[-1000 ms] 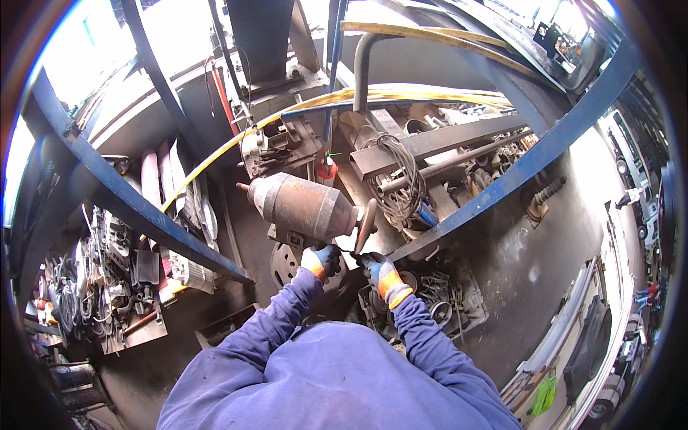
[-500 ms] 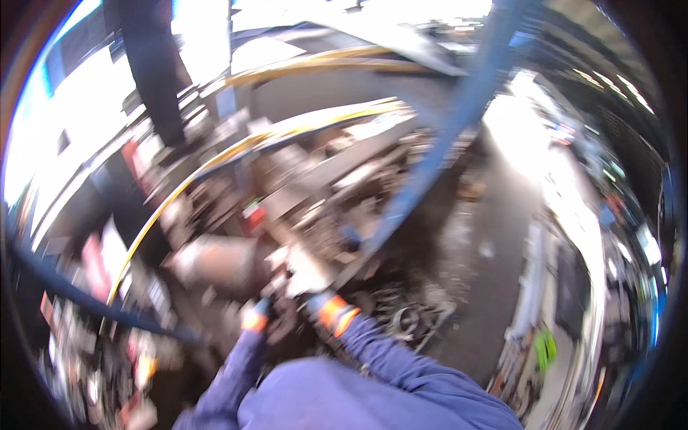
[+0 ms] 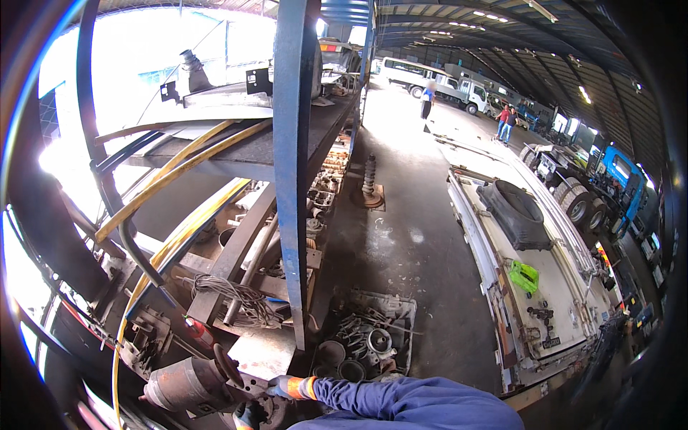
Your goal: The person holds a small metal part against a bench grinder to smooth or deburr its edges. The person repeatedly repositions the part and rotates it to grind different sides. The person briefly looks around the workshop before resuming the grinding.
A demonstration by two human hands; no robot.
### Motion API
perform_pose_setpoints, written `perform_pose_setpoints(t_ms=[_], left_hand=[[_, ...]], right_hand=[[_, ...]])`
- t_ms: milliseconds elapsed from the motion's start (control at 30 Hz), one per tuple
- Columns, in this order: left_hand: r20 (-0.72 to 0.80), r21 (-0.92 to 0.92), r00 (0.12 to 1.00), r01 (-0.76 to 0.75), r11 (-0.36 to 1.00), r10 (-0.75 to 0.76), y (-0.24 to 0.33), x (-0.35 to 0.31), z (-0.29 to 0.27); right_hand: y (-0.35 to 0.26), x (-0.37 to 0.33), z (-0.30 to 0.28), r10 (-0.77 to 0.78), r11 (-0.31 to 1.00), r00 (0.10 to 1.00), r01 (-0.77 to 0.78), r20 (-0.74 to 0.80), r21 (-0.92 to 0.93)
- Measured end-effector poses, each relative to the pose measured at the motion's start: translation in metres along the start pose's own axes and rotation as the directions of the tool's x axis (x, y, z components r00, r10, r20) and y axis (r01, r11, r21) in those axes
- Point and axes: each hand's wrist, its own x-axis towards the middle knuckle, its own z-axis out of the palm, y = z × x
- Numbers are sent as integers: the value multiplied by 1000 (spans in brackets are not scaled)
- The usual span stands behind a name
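Observation:
A rusty cylindrical metal part (image 3: pixel 188 387) with a flat bracket and a dark ring (image 3: pixel 228 365) at one end lies at the lower left. My right hand (image 3: pixel 279 387), in a blue-grey glove with an orange cuff, is closed on the bracket end. Just below it, by the picture's lower edge, my left hand (image 3: pixel 247 414) wears a dark glove and is closed against the underside of the same part. Its fingers are partly hidden. The left forearm is mostly out of the picture; the right sleeve is dark blue.
A blue rack post (image 3: pixel 290 179) rises close in front. Beside it are yellow hoses (image 3: pixel 172 240), coiled wire (image 3: pixel 240 297) and a red bottle (image 3: pixel 199 331). A crate of metal parts (image 3: pixel 401 315) sits on the floor. Panels, a green bag (image 3: pixel 524 276), people and trucks are to the right.
The picture was smeared by motion and is now sharp. The view has swung to the right, so my hands and the rusty part sit lower and further left. Both hands stay at the part.

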Motion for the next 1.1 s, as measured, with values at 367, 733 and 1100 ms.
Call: perform_pose_setpoints(t_ms=[367, 733, 1100], left_hand=[[-45, -6, 999, 16, 1000, -16, -7, 4, -19], [-39, -22, 999, 29, 999, -30, -21, 15, -43], [179, 13, 984, -26, 1000, 23, 36, -68, -1]], right_hand=[[-36, -33, -9, -32, 996, 992, 21, 119, 86], [-69, -54, -10, -20, 939, 1000, 21, 6, -343], [-69, -68, -16, -117, 923, 975, 38, -186, -384]])
